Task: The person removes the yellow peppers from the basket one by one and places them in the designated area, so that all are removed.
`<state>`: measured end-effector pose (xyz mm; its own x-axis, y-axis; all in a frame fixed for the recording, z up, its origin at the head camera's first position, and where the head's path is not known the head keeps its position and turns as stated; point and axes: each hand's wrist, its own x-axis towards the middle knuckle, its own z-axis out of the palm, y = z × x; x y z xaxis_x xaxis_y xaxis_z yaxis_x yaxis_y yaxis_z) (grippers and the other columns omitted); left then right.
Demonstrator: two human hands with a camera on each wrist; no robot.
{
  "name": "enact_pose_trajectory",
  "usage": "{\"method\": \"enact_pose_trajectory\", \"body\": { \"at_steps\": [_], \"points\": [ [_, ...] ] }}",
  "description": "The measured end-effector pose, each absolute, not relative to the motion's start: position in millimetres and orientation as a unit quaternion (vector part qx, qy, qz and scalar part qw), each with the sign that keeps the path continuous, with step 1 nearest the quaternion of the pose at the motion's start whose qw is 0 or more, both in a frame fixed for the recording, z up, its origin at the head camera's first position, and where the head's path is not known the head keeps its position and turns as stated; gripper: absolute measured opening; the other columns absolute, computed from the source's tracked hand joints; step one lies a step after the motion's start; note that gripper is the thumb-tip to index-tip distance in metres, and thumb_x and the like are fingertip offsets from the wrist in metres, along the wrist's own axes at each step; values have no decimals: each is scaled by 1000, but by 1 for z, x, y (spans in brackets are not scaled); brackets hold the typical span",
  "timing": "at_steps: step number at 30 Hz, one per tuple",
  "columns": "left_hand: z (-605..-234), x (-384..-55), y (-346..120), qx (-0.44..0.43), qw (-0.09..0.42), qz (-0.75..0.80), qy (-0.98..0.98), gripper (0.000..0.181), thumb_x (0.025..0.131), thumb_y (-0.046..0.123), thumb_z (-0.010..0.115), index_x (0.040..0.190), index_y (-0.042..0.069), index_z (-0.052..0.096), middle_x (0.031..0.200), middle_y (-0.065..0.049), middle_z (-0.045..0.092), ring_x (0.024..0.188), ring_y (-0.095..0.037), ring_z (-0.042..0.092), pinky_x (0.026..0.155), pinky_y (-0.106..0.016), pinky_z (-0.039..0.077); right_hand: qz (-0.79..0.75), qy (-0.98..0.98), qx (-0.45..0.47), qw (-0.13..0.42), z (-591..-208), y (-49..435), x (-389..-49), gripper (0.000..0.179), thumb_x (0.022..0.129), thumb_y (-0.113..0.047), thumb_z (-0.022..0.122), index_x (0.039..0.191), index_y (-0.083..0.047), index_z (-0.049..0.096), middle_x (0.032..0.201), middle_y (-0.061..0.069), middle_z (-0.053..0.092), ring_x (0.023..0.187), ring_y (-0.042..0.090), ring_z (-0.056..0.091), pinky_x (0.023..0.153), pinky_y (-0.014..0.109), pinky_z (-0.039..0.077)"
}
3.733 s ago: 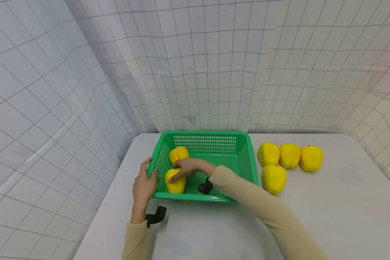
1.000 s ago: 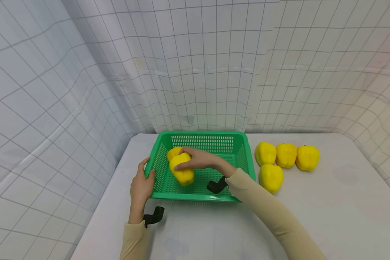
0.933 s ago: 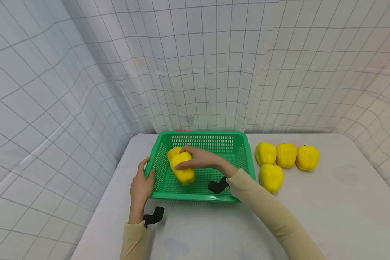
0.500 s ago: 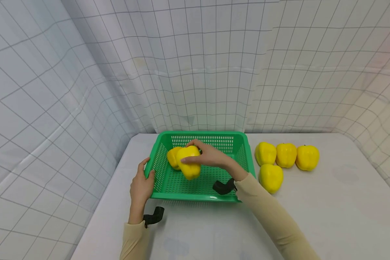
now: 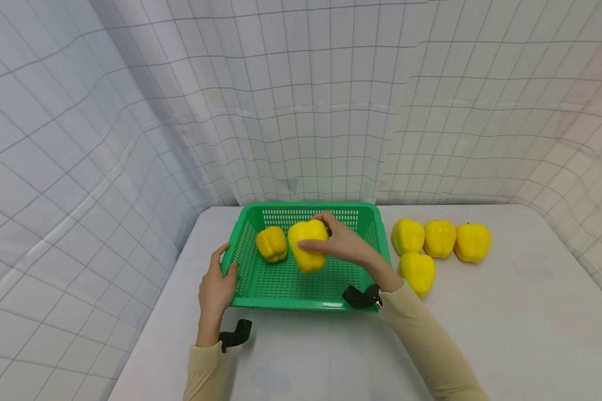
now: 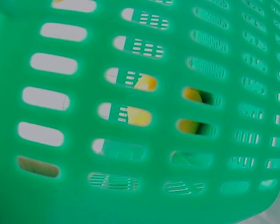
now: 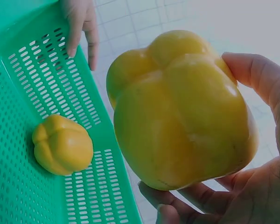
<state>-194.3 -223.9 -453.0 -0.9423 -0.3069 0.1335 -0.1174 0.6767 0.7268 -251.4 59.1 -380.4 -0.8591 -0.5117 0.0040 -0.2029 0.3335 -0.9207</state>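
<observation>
My right hand (image 5: pixel 348 245) grips a yellow bell pepper (image 5: pixel 308 248) over the middle of the green basket (image 5: pixel 311 304). In the right wrist view that bell pepper (image 7: pixel 177 116) fills the centre, thumb on one side and fingers beneath. A second yellow bell pepper (image 5: pixel 271 244) lies inside the basket near its left wall. My left hand (image 5: pixel 217 287) holds the basket's left rim, thumb inside and fingers outside. The left wrist view shows mostly the slotted basket wall (image 6: pixel 168 140), with bits of yellow behind the slots.
Several yellow bell peppers stand on the white table (image 5: pixel 506 312) right of the basket: three in a back row, among them the rightmost pepper (image 5: pixel 472 243), and a front pepper (image 5: pixel 417 273) close to the basket. White gridded curtains (image 5: pixel 311 111) enclose the back and sides.
My right hand has lifted a pepper from the basket's front left and carried it right, uncovering the other pepper behind. My left hand keeps its hold on the rim.
</observation>
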Motion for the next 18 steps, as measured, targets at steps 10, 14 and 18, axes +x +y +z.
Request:
{"method": "enact_pose_trajectory", "body": {
  "at_steps": [10,14,18],
  "points": [
    [-453,-194,-224,114,121,-387,-907,49,99,21,47,146,16,34,72,-15,56,49,-23,47,42,-33,33,-557,801,-203,85,-382,90,-239,52,85,-40,70,123,-13,47,111,10,52,97,27,50,75,38,47],
    [-454,-195,-225,114,120,-386,-907,49,99,21,47,146,17,34,75,-17,58,50,-24,47,42,-33,33,-563,801,-189,74,-382,104,-233,52,85,-38,70,124,-14,46,113,11,50,100,29,48,77,39,47],
    [-454,-194,-225,114,121,-389,-906,49,99,21,47,146,17,35,79,-20,60,51,-24,49,42,-33,34,-569,802,-164,70,-383,120,-228,57,85,-39,70,128,-14,43,116,12,50,103,30,48,79,39,47]
  ]
}}
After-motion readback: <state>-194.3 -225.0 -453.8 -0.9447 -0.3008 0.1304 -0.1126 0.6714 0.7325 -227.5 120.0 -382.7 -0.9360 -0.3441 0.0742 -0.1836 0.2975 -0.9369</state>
